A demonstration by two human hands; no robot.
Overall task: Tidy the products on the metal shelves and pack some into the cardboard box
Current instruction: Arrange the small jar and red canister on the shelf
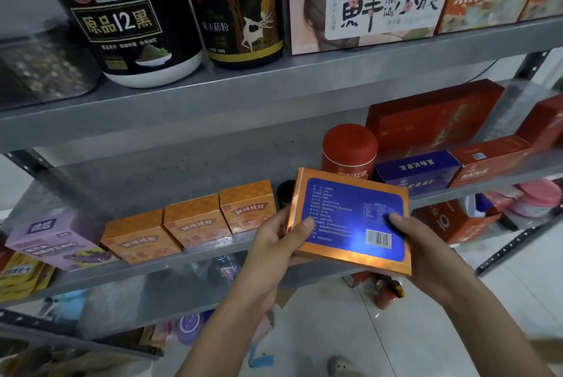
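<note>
While both hands grip it in front of the middle metal shelf (213, 250), the flat orange box (350, 218) shows its blue back label with barcode; left hand (275, 242) and right hand (426, 248) curl their fingers around its sides.

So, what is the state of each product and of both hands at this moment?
flat orange box: held off the shelf, tilted, barcode side up
left hand: grips its left edge
right hand: grips its right edge
three small orange boxes: closed, standing in a row
red tin: upright, lid on
black jar: upright, on upper shelf
</note>
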